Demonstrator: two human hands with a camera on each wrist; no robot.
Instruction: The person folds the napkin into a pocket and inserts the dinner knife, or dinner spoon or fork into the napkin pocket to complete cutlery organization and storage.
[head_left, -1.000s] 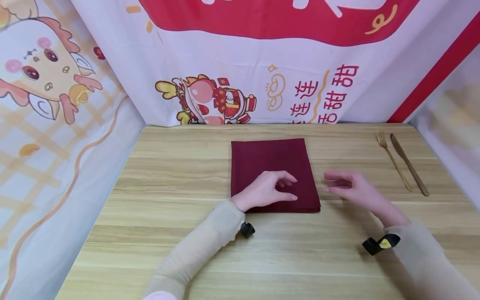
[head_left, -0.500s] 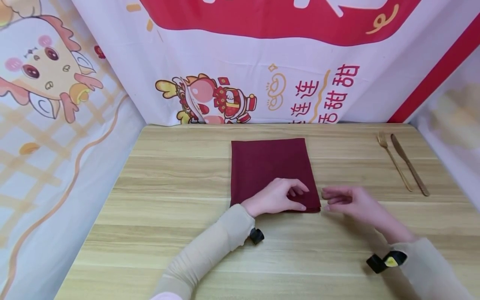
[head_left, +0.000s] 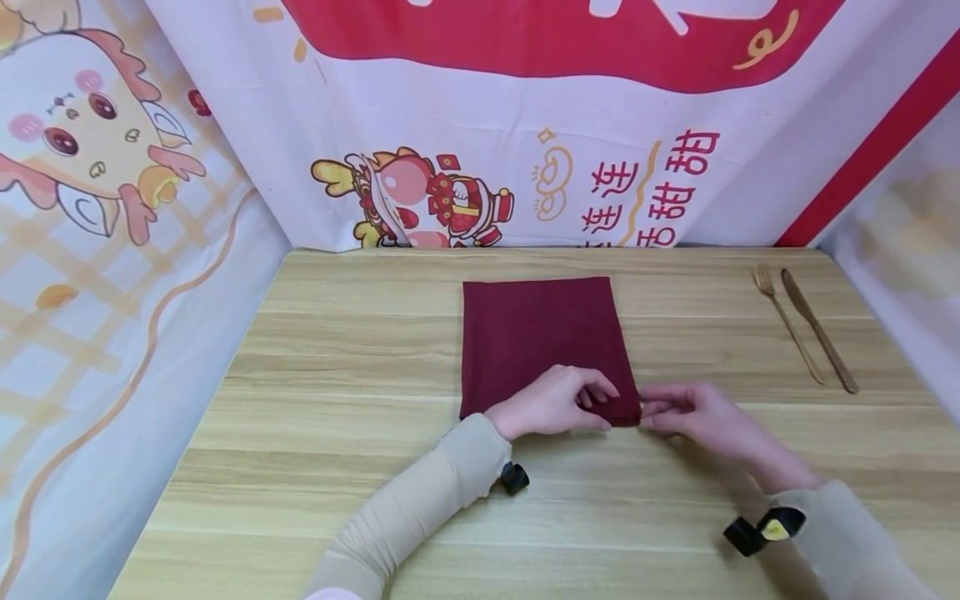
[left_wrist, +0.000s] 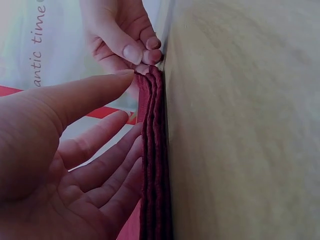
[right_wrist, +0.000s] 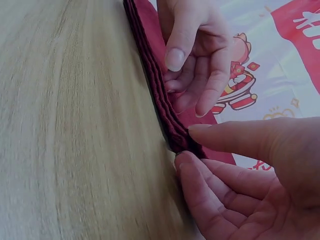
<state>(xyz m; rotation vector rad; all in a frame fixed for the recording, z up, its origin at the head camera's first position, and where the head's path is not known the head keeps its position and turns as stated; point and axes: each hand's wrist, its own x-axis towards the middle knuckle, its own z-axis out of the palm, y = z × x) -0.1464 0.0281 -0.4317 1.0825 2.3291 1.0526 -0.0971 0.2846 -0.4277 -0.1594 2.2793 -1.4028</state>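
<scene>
A folded dark red cloth napkin (head_left: 543, 333) lies flat on the wooden table. Its several stacked layers show along the near edge in both wrist views. My left hand (head_left: 551, 402) rests at the near right part of the napkin, fingers loosely bent, with thumb and fingers apart in the left wrist view. At the near right corner, my right hand (head_left: 701, 417) takes the cloth between thumb and fingers. In the right wrist view the right thumb (right_wrist: 230, 137) touches the top of the corner and a fingertip is at its end. How many layers it pinches is hidden.
A gold fork (head_left: 787, 321) and a gold knife (head_left: 819, 329) lie side by side at the table's right. A printed cloth backdrop (head_left: 420, 108) hangs behind the table (head_left: 337, 350), with more printed cloth (head_left: 187, 333) along the left side.
My left hand has slid right and nearer along the napkin. My right hand has come down and nearer, and its fingertips now meet the napkin's near right corner.
</scene>
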